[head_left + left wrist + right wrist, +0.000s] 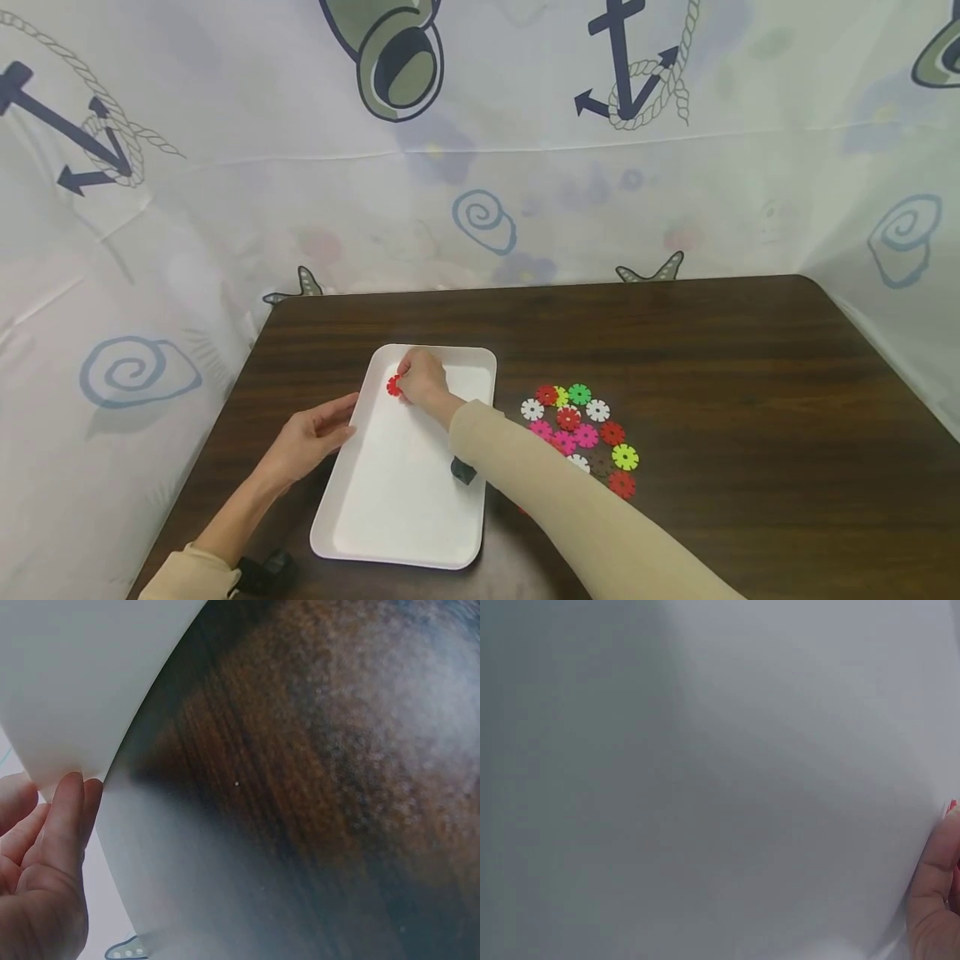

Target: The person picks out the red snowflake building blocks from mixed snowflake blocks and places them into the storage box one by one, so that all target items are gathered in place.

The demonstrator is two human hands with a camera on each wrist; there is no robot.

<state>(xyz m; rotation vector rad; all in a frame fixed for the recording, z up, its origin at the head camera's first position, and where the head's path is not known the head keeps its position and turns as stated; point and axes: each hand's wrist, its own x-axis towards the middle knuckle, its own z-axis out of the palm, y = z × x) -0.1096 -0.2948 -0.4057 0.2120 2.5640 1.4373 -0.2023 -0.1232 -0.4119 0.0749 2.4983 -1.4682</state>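
Observation:
A white tray [397, 492] lies lengthwise on the left part of the table. Over its far left corner, my right hand [425, 382] pinches a red notched disc [393, 386] close to the tray's floor. In the right wrist view only the thumb side of that hand [936, 892] shows at the right edge, with a bit of red at the fingertips. My left hand [306, 440] touches the tray's left rim with fingers extended. The left wrist view has those fingers [64, 825] against the tray's outer side [90, 675].
Right of the tray, a loose group of notched discs in several colours, among them a green disc [579, 394] and a yellow disc [625, 457], lies on the dark wooden table [772, 433]. My right sleeve [555, 492] hides part of the group. A printed cloth [540, 200] hangs behind.

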